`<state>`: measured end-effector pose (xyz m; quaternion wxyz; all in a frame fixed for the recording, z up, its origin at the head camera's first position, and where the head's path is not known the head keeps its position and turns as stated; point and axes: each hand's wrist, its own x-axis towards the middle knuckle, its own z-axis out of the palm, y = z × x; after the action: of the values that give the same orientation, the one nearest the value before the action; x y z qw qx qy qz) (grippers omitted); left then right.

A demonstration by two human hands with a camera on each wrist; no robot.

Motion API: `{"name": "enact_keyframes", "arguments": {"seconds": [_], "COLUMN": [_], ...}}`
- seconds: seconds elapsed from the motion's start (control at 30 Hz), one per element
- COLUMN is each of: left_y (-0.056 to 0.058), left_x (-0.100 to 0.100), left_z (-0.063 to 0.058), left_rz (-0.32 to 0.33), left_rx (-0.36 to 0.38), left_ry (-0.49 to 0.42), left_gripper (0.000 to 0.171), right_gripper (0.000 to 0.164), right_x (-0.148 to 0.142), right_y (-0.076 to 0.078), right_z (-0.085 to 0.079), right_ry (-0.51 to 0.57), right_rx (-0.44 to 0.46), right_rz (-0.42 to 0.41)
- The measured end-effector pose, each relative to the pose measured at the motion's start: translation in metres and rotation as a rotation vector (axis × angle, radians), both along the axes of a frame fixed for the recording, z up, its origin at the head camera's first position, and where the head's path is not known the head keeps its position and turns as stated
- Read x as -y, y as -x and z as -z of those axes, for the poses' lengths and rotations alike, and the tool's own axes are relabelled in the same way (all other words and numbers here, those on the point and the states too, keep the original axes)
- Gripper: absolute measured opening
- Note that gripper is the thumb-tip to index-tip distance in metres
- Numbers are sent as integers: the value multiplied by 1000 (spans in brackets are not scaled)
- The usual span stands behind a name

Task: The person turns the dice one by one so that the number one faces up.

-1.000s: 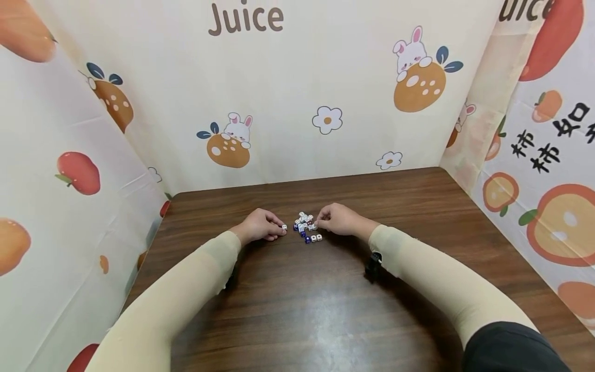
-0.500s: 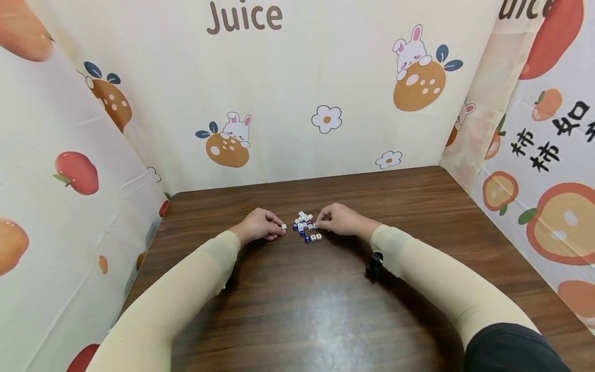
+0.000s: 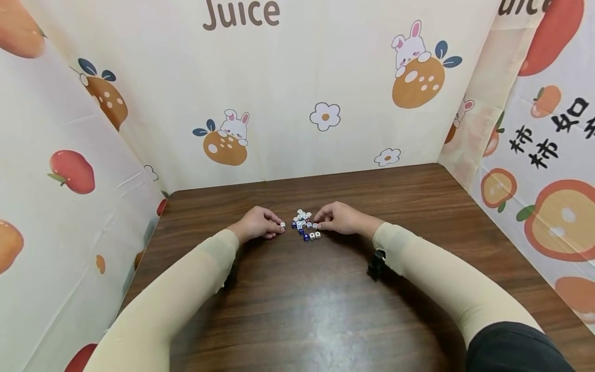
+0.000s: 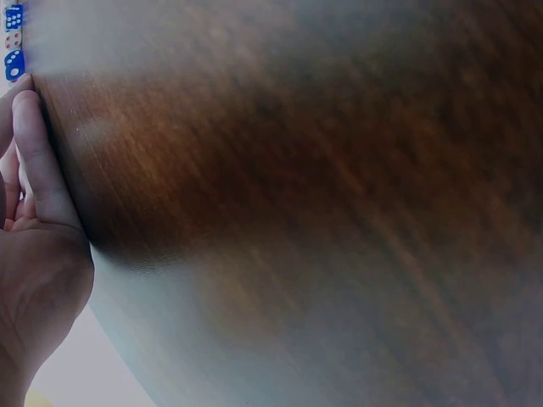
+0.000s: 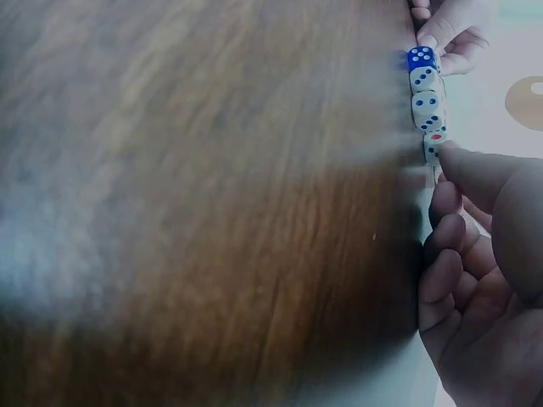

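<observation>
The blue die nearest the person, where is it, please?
In the head view, the blue die sits immediately left of two white dice, below the dice cluster.

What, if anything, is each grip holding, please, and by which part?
The left grip pinches a white die by its sides. The right grip touches a second die; whether it holds that cannot be told.

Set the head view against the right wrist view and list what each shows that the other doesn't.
Only the head view shows the Juice lettering, the black upper sleeve and the flower print.

Only the right wrist view shows the red pip on a white die at the right hand, and that hand's palm side.

Both show the two hands, including the left hand, blue dice and the wooden table.
</observation>
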<state>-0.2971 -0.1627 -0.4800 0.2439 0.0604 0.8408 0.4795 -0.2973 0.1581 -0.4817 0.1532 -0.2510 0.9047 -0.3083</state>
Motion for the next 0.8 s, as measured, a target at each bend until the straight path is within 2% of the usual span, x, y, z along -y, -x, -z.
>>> {"name": "enact_keyframes", "arguments": {"seconds": [0.13, 0.53, 0.7, 0.8], "left_y": [1, 2, 2, 2], "left_x": [0, 0, 1, 1], "left_z": [1, 1, 2, 2], "left_rz": [3, 3, 3, 3], "left_rx": [1, 3, 7, 4], "left_ry": [-6, 6, 7, 4], "left_gripper": [21, 19, 20, 19], "right_gripper": [22, 16, 15, 17], "right_x": [1, 8, 7, 6], "right_y": [1, 0, 1, 3], "right_z": [-1, 0, 2, 4], "right_ry": [-1, 10, 24, 50], "right_rx": [11, 28, 38, 60], "right_rz": [5, 135, 149, 127]}}
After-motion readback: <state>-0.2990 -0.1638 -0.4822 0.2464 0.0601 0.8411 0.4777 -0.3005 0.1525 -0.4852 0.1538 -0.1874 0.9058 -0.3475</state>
